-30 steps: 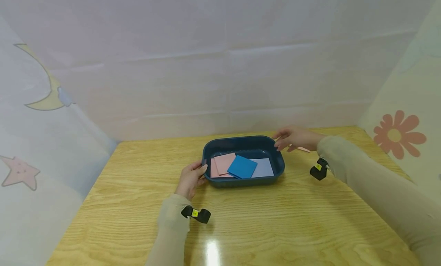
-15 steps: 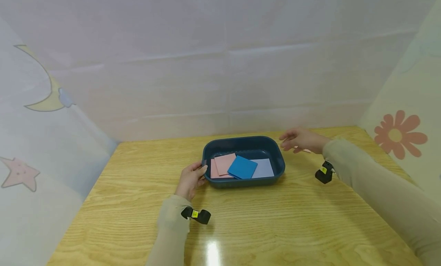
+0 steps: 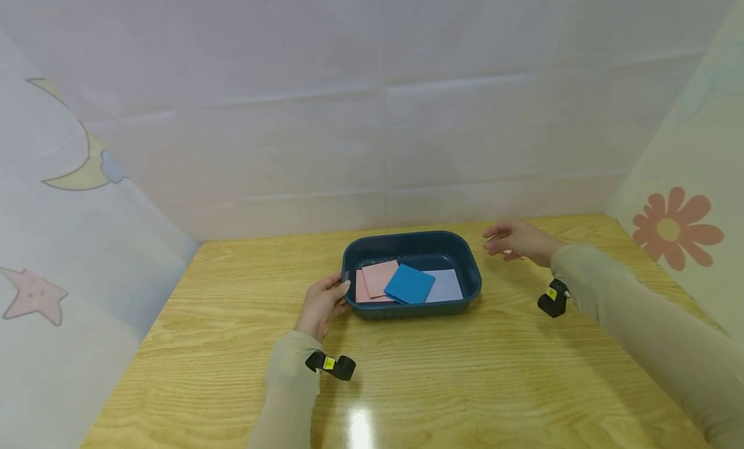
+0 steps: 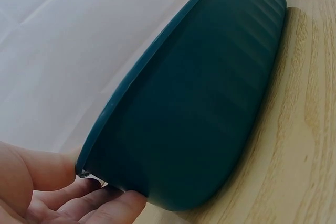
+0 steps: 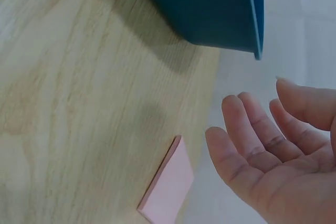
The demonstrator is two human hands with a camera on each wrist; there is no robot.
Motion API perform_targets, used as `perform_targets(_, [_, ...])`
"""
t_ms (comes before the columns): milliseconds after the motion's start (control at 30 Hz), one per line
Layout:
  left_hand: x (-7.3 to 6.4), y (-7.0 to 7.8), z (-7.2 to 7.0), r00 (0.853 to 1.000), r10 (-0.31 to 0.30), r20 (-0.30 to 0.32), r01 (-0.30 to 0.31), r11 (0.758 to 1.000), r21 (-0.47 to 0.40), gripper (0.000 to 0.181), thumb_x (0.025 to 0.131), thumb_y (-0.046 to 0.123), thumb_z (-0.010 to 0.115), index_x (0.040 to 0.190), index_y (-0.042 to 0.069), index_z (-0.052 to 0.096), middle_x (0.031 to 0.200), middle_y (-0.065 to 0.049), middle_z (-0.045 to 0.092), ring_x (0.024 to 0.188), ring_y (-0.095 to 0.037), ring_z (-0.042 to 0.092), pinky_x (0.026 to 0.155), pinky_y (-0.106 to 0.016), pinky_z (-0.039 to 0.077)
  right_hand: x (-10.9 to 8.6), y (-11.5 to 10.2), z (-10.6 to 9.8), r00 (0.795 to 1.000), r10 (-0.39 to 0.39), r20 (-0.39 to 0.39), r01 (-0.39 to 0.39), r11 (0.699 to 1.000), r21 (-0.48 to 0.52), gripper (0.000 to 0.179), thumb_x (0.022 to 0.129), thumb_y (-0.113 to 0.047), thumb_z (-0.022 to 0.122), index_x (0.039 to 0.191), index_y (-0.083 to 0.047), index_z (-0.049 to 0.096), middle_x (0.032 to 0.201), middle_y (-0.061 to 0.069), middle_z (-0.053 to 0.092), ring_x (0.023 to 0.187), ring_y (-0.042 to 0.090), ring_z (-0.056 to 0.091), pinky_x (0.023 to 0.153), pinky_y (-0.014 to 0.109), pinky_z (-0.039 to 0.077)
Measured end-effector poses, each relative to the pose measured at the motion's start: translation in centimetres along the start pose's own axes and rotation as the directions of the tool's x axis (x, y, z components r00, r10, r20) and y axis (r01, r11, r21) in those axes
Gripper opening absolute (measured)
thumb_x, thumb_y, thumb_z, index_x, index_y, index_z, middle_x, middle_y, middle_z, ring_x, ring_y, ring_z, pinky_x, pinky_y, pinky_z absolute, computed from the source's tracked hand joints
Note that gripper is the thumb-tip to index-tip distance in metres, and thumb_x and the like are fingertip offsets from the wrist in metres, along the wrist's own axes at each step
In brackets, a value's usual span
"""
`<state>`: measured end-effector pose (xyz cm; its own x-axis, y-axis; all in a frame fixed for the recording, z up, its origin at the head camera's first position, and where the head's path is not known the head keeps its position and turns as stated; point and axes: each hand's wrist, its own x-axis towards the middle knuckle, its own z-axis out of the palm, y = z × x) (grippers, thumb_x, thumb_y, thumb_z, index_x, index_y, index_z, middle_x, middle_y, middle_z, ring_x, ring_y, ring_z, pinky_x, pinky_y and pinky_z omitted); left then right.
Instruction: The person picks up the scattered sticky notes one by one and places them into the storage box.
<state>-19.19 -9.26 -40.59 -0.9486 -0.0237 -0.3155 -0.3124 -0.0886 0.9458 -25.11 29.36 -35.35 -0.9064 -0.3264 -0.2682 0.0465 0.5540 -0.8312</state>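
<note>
A dark teal basin [image 3: 415, 312] sits on the wooden table, holding pink squares [image 3: 378, 279], a blue square [image 3: 410, 283] and a pale lilac one [image 3: 445, 285]. My left hand [image 3: 318, 309] grips its left end; in the left wrist view the thumb is at the rim and the fingers lie beneath it. Off the basin's right end, my right hand [image 3: 520, 240] hovers with nothing in it, its fingers spread and slightly bent. Below that hand, a flat pink square [image 5: 169, 186] lies on the table in the right wrist view, mostly hidden by the hand in the head view.
The table [image 3: 442, 378] has a light wood grain and reaches back to a pale wall covering [image 3: 360, 145]. Side panels carry a moon, a star [image 3: 36, 294] and a red flower [image 3: 677, 228]. A black camera [image 3: 331, 365] is strapped to each wrist.
My right hand has drawn away from the basin's right rim, moving right and over the pink square. The left hand keeps its grip, and the basin stays in place.
</note>
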Motion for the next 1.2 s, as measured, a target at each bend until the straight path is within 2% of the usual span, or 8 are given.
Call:
perform_targets(200, [-0.1,-0.2,0.0,1.000,0.007,-0.002,-0.007,1.000,-0.005,0.040,0.100,0.005,0.053,0.137,-0.007,0.048,0.134,-0.025,0.053,0.114,-0.029,0.055,0.094,-0.042,0.049,0.2,1.1,-0.1,0.999,0.022,-0.029,-0.021,1.000,0.013,0.053,0.101,-0.010,0.052,0.140,0.017,0.031,0.137,0.034,0.045,0.124,0.046,0.046,0.098,0.056,0.043])
perform_targets(433, [-0.2,-0.3,0.1,1.000,0.009,-0.007,-0.009,1.000,-0.007,0.039,0.100,0.004,0.052,0.137,-0.009,0.048,0.134,-0.026,0.053,0.115,-0.031,0.055,0.093,-0.042,0.049,0.3,2.3,-0.4,0.995,0.074,-0.070,-0.071,0.996,0.046,0.056,0.101,-0.007,0.049,0.144,0.017,0.022,0.143,0.039,0.030,0.128,0.049,0.039,0.102,0.058,0.038])
perform_targets(600, [-0.1,0.0,0.1,1.000,-0.001,-0.001,0.001,1.000,-0.004,0.040,0.100,0.005,0.053,0.137,-0.007,0.048,0.133,-0.024,0.053,0.115,-0.030,0.055,0.097,-0.043,0.047,0.1,3.0,-0.8,0.988,0.104,-0.117,-0.095,0.993,0.075,0.054,0.103,-0.006,0.044,0.145,0.017,0.020,0.142,0.040,0.029,0.129,0.050,0.035,0.103,0.058,0.036])
perform_targets(833, [0.2,0.1,0.1,1.000,-0.002,-0.002,0.002,1.000,-0.002,0.039,0.100,0.005,0.053,0.137,-0.006,0.049,0.132,-0.023,0.055,0.112,-0.029,0.055,0.091,-0.037,0.051,0.0,3.4,-1.0,0.984,0.111,-0.141,-0.098,0.991,0.096,0.054,0.102,-0.006,0.045,0.145,0.016,0.020,0.143,0.040,0.029,0.128,0.050,0.036,0.103,0.058,0.036])
perform_targets(1200, [0.2,0.1,0.0,1.000,-0.008,-0.001,0.008,1.000,-0.003,0.040,0.100,0.004,0.052,0.138,-0.007,0.048,0.133,-0.023,0.054,0.114,-0.029,0.055,0.097,-0.042,0.047,0.2,3.7,-1.0,0.975,0.141,-0.172,-0.126,0.988,0.092,0.056,0.103,-0.008,0.046,0.146,0.015,0.019,0.145,0.039,0.026,0.130,0.050,0.034,0.104,0.058,0.034])
